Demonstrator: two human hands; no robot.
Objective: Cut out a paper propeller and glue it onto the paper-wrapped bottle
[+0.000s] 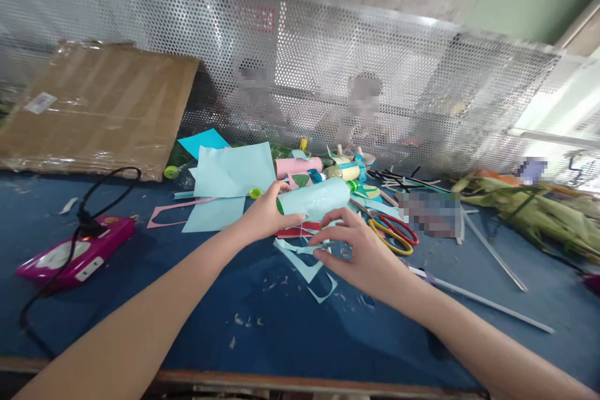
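My left hand [269,209] grips the base end of a plastic bottle wrapped in light blue paper [315,200]. The bottle lies on its side, its green cap [352,185] pointing right. Just below and to the right of it, my right hand [349,240] has its fingers apart and bent, holding nothing that I can see. A fine whitish strand shows near its fingertips. Under the hands are light blue paper offcuts [302,262] and a red piece [300,229]. Scissors with red and yellow handles [391,234] lie right beside my right hand.
Light blue sheets [234,169], a pink-wrapped bottle [297,167] and a yellow-wrapped bottle [344,171] lie behind. On the left are a magenta power strip [79,253] and a cardboard sheet [103,106]. Glue sticks [492,309] and green husks [529,209] lie right. A perforated metal screen [319,62] stands behind.
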